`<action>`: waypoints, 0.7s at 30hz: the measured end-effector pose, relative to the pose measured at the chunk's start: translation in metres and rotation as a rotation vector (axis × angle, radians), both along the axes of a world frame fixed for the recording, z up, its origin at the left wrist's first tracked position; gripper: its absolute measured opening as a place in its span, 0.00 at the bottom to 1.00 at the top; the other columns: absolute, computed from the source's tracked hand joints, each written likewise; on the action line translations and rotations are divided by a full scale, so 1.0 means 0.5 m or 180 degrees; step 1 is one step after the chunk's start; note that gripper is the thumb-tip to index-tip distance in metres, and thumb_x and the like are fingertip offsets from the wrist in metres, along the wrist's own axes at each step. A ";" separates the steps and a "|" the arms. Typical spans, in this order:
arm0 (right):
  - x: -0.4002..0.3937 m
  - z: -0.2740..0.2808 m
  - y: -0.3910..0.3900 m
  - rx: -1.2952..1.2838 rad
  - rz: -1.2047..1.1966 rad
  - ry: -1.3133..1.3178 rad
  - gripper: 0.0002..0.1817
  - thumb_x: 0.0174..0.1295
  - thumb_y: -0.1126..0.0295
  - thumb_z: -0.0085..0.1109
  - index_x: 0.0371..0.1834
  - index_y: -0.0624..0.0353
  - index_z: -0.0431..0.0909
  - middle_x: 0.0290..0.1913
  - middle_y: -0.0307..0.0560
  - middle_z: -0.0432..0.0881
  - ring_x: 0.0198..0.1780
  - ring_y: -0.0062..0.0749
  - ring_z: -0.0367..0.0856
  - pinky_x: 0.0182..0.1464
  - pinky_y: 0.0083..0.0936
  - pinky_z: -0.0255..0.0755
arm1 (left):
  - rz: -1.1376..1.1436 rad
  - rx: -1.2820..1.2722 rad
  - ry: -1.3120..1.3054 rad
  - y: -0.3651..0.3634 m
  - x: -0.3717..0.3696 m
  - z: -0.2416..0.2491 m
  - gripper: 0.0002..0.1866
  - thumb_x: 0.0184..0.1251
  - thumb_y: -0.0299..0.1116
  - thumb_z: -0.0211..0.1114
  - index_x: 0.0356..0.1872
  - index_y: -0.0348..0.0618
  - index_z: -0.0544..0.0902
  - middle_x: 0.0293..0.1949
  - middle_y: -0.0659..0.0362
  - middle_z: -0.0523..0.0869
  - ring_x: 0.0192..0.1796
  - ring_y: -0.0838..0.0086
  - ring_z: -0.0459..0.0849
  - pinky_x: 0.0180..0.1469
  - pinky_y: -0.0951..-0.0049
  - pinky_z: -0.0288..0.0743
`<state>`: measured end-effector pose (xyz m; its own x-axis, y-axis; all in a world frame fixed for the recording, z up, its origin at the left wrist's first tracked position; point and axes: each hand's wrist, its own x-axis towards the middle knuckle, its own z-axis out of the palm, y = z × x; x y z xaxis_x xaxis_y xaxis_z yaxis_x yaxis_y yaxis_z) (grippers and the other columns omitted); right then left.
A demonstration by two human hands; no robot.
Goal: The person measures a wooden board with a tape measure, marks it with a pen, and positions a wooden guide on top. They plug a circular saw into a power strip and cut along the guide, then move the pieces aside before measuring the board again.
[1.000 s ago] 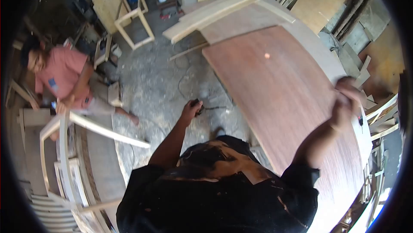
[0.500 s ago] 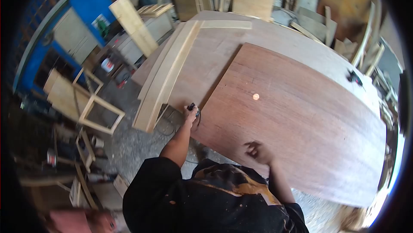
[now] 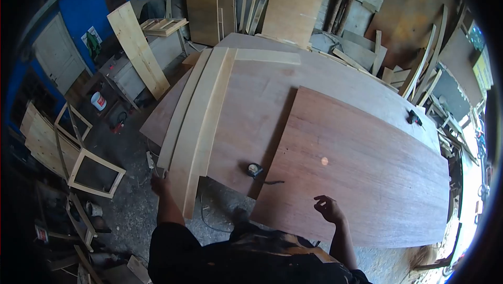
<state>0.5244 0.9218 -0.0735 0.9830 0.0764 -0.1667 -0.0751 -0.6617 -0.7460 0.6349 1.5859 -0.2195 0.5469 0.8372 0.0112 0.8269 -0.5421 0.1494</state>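
Observation:
A tape measure [image 3: 255, 169] with a round pale face and black body rests on the lower board, and its dark strap reaches onto the reddish plywood sheet [image 3: 356, 179]. My left hand [image 3: 159, 184] is at the near left end of the long pale wooden planks [image 3: 201, 121], fingertips right at their edge; its fingers are too dark to tell whether they grip. Over the plywood sheet hovers my right hand [image 3: 330, 209], loosely curled with fingers apart and nothing in it.
A wide board [image 3: 251, 95] lies beneath the plywood and planks. A black power tool [image 3: 414, 118] sits at its right. Wooden frames [image 3: 97, 174] and a white bucket [image 3: 98, 101] stand on the left. Sheets and offcuts [image 3: 296, 6] lean at the back.
My left hand has let go of the tape measure, now lying on the board, and moved left to the planks' end. My right hand has opened a little. The camera view has shifted.

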 end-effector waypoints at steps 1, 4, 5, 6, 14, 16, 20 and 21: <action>0.023 0.007 0.020 -0.0009 0.0113 0.0222 0.14 0.60 0.73 0.62 0.50 0.60 0.79 0.35 0.46 0.84 0.34 0.31 0.84 0.37 0.27 0.78 | 0.0045 -0.0026 -0.0024 0.057 -0.011 -0.049 0.39 0.60 0.63 0.60 0.62 0.40 0.72 0.57 0.48 0.79 0.59 0.54 0.78 0.58 0.54 0.73; 0.117 -0.027 0.082 0.0842 0.0550 0.0557 0.13 0.61 0.72 0.62 0.49 0.60 0.79 0.31 0.43 0.82 0.32 0.25 0.82 0.35 0.23 0.76 | -0.0418 -0.1465 0.0136 0.149 -0.040 -0.146 0.39 0.61 0.66 0.57 0.54 0.35 0.78 0.51 0.43 0.82 0.56 0.49 0.80 0.57 0.53 0.73; 0.152 -0.041 0.109 0.1387 0.0749 0.0570 0.13 0.62 0.73 0.61 0.49 0.61 0.79 0.31 0.41 0.81 0.30 0.23 0.80 0.34 0.22 0.75 | -0.0476 -0.1535 0.0147 0.137 -0.041 -0.134 0.38 0.61 0.66 0.56 0.49 0.34 0.81 0.48 0.41 0.83 0.54 0.47 0.81 0.56 0.52 0.73; 0.192 -0.020 0.165 0.1457 0.0784 0.0704 0.11 0.65 0.73 0.57 0.50 0.63 0.78 0.30 0.39 0.79 0.30 0.21 0.78 0.32 0.20 0.73 | -0.0543 -0.1600 0.0158 0.121 -0.056 -0.117 0.38 0.62 0.66 0.56 0.43 0.33 0.83 0.46 0.39 0.84 0.52 0.45 0.81 0.54 0.52 0.73; 0.446 -0.091 0.499 0.1913 0.0920 0.1237 0.18 0.69 0.61 0.54 0.54 0.64 0.73 0.39 0.47 0.81 0.36 0.26 0.81 0.38 0.25 0.78 | -0.0218 -0.1243 -0.0702 0.099 -0.282 0.056 0.32 0.61 0.62 0.60 0.37 0.34 0.84 0.37 0.41 0.86 0.43 0.46 0.84 0.46 0.51 0.75; 0.483 -0.133 0.577 0.2087 0.0750 0.1338 0.22 0.69 0.57 0.55 0.56 0.64 0.72 0.40 0.50 0.81 0.36 0.29 0.82 0.40 0.27 0.79 | -0.0237 -0.1331 -0.0356 0.128 -0.366 0.131 0.31 0.61 0.60 0.61 0.35 0.33 0.84 0.37 0.41 0.86 0.40 0.46 0.85 0.45 0.51 0.75; 0.477 -0.258 0.727 0.3002 -0.0178 0.1810 0.35 0.67 0.47 0.56 0.65 0.63 0.62 0.49 0.64 0.77 0.45 0.45 0.81 0.48 0.40 0.79 | -0.1438 -0.0684 0.0464 0.225 -0.602 0.114 0.29 0.70 0.54 0.50 0.39 0.32 0.83 0.36 0.38 0.85 0.39 0.45 0.85 0.41 0.52 0.75; 0.458 -0.255 0.766 0.3130 -0.0284 0.1969 0.34 0.67 0.47 0.56 0.65 0.62 0.63 0.52 0.63 0.76 0.47 0.44 0.80 0.50 0.41 0.77 | -0.1321 -0.0630 0.0450 0.201 -0.648 0.128 0.29 0.70 0.54 0.50 0.39 0.32 0.83 0.36 0.38 0.85 0.39 0.45 0.85 0.41 0.52 0.75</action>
<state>0.7534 1.3046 -0.2012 0.7631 0.3740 -0.5272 -0.6229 0.2077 -0.7543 0.3107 1.6866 -0.1557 0.8200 0.5263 -0.2248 0.5662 -0.8033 0.1847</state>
